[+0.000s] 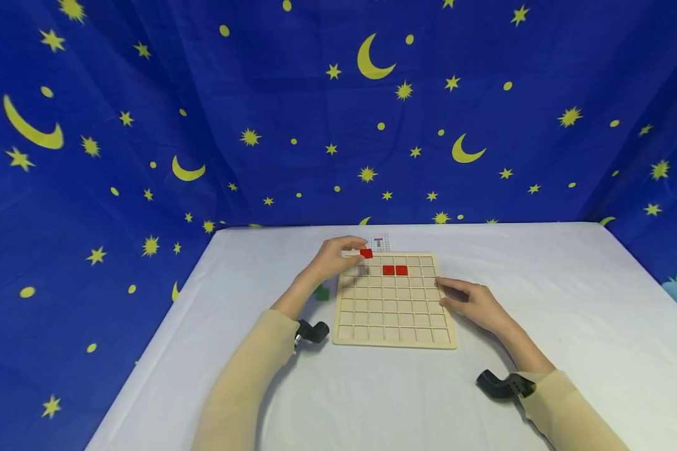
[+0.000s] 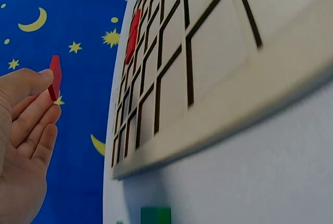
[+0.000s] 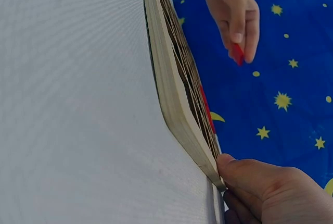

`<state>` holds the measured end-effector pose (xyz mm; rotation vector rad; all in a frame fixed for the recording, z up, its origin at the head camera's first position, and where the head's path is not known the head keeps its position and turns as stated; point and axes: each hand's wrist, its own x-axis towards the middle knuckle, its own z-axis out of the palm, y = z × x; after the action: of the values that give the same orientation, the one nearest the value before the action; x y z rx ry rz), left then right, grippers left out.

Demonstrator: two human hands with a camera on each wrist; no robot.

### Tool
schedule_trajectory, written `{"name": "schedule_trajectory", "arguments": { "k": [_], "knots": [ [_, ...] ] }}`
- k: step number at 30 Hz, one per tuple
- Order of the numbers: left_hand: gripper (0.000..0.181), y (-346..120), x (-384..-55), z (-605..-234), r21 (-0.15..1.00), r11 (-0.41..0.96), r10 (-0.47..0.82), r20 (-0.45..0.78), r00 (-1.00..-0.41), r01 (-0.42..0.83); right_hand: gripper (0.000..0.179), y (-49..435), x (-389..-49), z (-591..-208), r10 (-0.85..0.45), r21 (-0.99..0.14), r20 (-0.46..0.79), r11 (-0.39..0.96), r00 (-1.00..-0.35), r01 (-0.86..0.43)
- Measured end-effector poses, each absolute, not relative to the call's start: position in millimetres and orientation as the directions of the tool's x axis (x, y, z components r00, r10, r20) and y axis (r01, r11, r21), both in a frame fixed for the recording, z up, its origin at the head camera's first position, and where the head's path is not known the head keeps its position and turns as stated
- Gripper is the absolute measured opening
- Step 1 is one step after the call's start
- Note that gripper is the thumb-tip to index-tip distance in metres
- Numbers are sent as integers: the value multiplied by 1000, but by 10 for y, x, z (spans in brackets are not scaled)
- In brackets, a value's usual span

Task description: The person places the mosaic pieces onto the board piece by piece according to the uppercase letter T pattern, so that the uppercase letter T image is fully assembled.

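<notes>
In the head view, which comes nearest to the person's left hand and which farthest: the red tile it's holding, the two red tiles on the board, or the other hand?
1. Red tile, pinched in the left hand above the wooden board, far-left part.
2. Two red tiles, lying in the board's second row, to the right.
3. Right hand, touching the board's right edge.

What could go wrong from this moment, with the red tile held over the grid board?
1. The left hand pinches the red tile only at its edge with the fingertips, so it might slip and land askew across cells.
2. The right hand merely touches the wooden grid board at its right rim; a push could slide it on the white tablecloth and perhaps unseat the two placed red tiles.
</notes>
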<state>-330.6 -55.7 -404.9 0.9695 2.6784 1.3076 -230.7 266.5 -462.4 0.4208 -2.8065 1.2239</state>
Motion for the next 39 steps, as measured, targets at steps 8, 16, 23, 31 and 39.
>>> {"name": "schedule_trajectory", "arguments": {
  "k": [8,16,23,31,39],
  "knots": [
    [38,-407,-3340,-4106,723,450,569,220,-792,524,51,2666,-2309,-4633,-227,-720,154,641,-962,-267],
    [38,-348,-3343,-4145,726,476,567,179,-804,497,50,2660,-2312,-4627,-239,-719,161,637,-958,-280],
    [37,-346,-3358,-4205,719,486,574,167,-802,498,50,2659,-2306,-4613,-238,-722,162,633,-958,-279],
    [38,-342,-3384,-4296,672,535,577,152,-802,512,50,2667,-2308,-4613,-236,-726,156,631,-959,-273],
    [37,-336,-3387,-4391,637,544,600,160,-784,547,50,2674,-2301,-4616,-234,-720,153,639,-960,-270]
  ]
}}
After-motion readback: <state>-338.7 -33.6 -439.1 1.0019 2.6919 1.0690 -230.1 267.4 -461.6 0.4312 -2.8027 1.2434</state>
